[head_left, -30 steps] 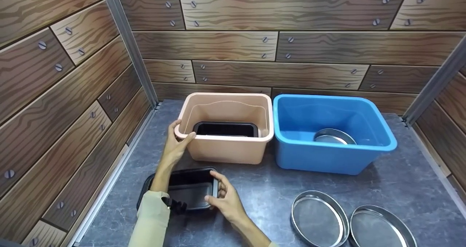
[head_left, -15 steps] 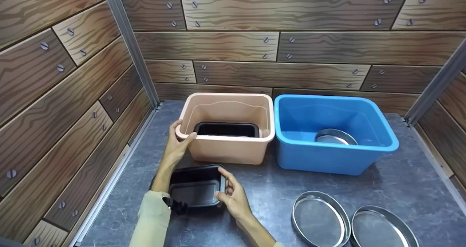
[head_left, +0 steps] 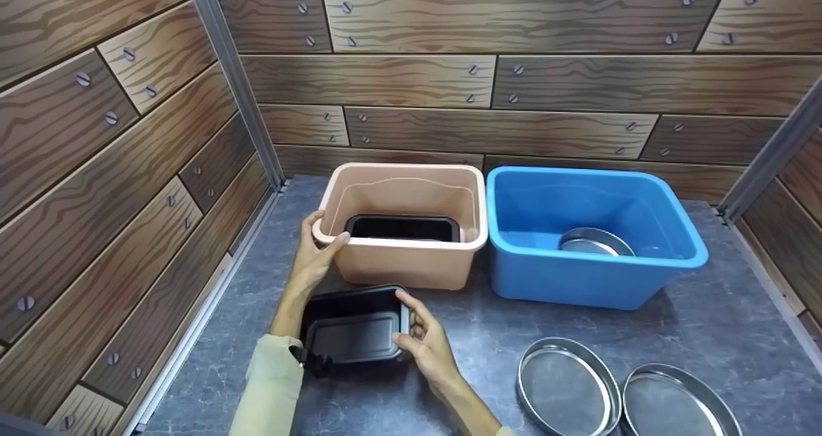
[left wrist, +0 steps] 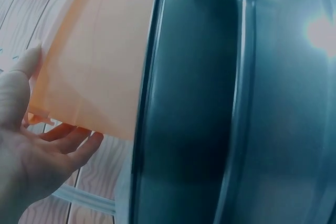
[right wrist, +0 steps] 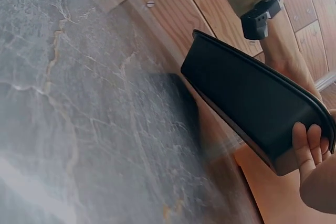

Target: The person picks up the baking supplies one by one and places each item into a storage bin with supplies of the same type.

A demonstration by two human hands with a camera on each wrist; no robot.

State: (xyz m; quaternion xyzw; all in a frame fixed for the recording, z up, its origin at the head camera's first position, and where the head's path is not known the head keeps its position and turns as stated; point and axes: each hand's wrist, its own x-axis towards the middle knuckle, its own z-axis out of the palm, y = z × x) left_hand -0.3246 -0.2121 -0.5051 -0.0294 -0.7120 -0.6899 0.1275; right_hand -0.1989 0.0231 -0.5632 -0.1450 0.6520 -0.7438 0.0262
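Note:
A peach plastic bin (head_left: 404, 266) stands at the back. My left hand (head_left: 313, 256) grips its front left corner, thumb and fingers on either side of the rim. In front of that bin, my right hand (head_left: 429, 346) holds a black rectangular loaf pan (head_left: 353, 336) by its right end. The right wrist view has the pan (right wrist: 247, 98) tilted and lifted over the table, fingers (right wrist: 314, 140) against its end wall. My left forearm hides the pan's left end in the head view. Another black pan (head_left: 404, 228) lies inside the peach bin.
A blue bin (head_left: 565, 279) stands right beside the peach one, with a round metal pan (head_left: 594, 240) in it. Two more round metal pans (head_left: 568, 384) lie at the front right of the grey table (head_left: 475, 333). Wood-patterned walls (head_left: 411, 83) enclose the back and sides.
My right hand has moved the loaf pan rightward and slightly toward the peach bin, out from behind my left forearm. My left hand has kept its grip on the bin's rim.

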